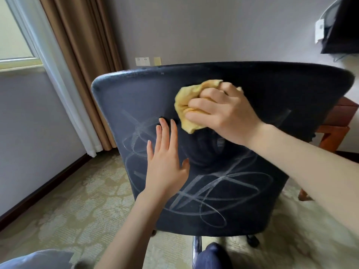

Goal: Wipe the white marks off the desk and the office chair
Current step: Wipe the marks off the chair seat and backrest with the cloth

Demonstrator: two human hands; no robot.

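The back of a dark blue office chair fills the middle of the view. White scribbled marks loop across its lower half and left side. My right hand grips a bunched yellow cloth and presses it against the upper middle of the chair back. My left hand lies flat on the chair back over the marks, fingers straight and spread. The upper part of the chair back around the cloth looks dark with only faint streaks.
A brown wooden desk stands behind the chair at the right. Brown curtains and a window are at the left. Patterned carpet covers the floor. The chair's base and a caster show below.
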